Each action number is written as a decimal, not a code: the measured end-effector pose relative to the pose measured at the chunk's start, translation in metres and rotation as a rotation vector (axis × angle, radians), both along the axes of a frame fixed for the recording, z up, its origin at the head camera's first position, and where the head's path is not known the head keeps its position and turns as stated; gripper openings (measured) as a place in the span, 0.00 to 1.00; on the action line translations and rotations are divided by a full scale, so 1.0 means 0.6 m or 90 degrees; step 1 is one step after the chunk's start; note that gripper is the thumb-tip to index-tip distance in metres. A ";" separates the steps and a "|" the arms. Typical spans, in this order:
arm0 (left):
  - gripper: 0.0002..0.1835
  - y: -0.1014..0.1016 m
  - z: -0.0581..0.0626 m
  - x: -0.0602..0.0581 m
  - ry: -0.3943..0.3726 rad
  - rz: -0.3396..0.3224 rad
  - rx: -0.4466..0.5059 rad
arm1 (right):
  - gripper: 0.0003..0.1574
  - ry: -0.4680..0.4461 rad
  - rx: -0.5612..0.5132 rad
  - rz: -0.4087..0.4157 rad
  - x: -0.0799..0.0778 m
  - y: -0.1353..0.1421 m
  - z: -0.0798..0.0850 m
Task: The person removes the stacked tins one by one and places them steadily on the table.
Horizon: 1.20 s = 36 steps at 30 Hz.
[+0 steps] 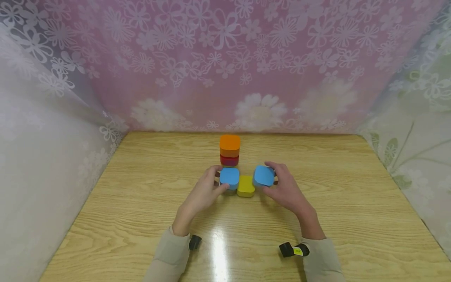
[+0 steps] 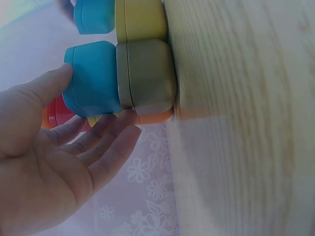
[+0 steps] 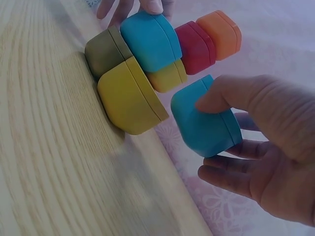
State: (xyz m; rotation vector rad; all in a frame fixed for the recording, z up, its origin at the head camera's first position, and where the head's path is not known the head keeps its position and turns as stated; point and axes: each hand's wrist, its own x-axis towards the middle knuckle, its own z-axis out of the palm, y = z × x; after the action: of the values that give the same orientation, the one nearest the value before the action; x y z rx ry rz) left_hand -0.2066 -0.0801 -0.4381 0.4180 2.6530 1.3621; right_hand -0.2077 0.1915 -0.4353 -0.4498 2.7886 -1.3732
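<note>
My left hand (image 1: 204,192) holds a blue rounded box (image 1: 229,176) between thumb and fingers. That box sits on an olive-gold box (image 2: 150,76), which stands on the table. Beside the olive-gold one is a yellow box (image 1: 245,186), also on the table. My right hand (image 1: 287,190) grips a second blue box (image 1: 264,176), raised and slightly tilted, to the right of the yellow box and apart from it in the right wrist view. Each box shows a seam near its top, like a lid.
Behind the left blue box rises a stack with an orange box (image 1: 230,142) on top and a red box (image 1: 229,161) under it. Lower down are a yellow box (image 3: 168,77) and another orange piece (image 2: 156,118). A flowered curtain (image 1: 225,70) hangs behind the wooden table (image 1: 338,196).
</note>
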 end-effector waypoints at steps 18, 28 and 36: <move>0.32 0.000 0.001 0.000 -0.001 0.002 0.002 | 0.42 -0.032 0.052 0.007 -0.003 0.013 -0.011; 0.32 -0.001 0.003 0.001 0.004 -0.002 -0.001 | 0.41 -0.027 0.071 0.017 -0.002 0.014 -0.011; 0.32 0.000 0.005 0.001 -0.003 0.000 0.001 | 0.40 -0.035 0.088 0.025 -0.005 0.015 -0.015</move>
State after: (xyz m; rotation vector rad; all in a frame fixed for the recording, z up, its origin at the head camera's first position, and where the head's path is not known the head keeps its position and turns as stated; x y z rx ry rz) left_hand -0.2061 -0.0801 -0.4348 0.4146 2.6488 1.3628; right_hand -0.2110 0.2007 -0.4440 -0.4520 2.7901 -1.1583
